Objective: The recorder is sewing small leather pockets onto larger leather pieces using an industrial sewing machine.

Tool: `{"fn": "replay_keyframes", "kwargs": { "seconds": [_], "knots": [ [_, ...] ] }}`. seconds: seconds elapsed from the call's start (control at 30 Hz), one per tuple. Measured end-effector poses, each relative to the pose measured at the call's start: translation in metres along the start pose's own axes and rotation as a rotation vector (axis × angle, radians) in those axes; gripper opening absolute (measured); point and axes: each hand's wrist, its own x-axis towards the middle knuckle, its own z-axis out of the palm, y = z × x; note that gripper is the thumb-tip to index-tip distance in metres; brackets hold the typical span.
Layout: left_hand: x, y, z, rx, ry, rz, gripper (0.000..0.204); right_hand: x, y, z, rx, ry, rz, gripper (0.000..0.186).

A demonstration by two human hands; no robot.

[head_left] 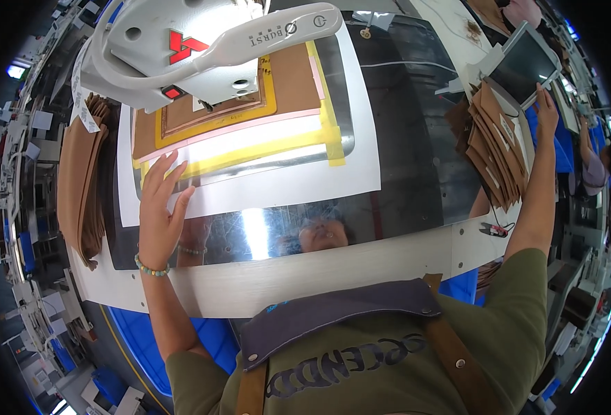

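My left hand (159, 200) lies with spread fingers at the front left edge of a layered template. The template has a brown panel (300, 77), a yellow inner frame (217, 126) and yellow tape (260, 149) along its border. Beneath it is a white sheet (361, 173) on a dark shiny plate (402, 131). Over the template's far part hangs a white sewing machine head (143, 48), which hides some of it. Far to the right, my right hand (547, 113) reaches up to the lower right edge of a tilted control screen (524, 63), fingers stretched out and holding nothing visible.
Brown fabric pieces stand stacked at the left (81, 187) and lean in a bundle on the right (495, 145). Small snips (493, 229) lie near the front right table edge. A blue bin (215, 339) sits below the table. Another person (594, 169) is at far right.
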Motion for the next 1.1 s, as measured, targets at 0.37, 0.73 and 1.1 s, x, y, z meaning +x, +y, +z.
{"fn": "replay_keyframes", "kwargs": {
  "seconds": [0.37,0.73,1.1],
  "knots": [
    [0.004,-0.001,0.001,0.0,-0.016,0.012,0.04,-0.001,-0.005,-0.002,-0.036,-0.011,-0.019,0.055],
    [0.044,0.007,0.011,-0.014,-0.065,0.182,0.045,-0.128,-0.13,0.035,-0.065,0.014,-0.507,0.03],
    [0.083,0.009,0.03,0.172,-0.211,0.2,0.057,-0.128,-0.137,0.056,0.114,0.072,-0.489,0.023]
  ]
}}
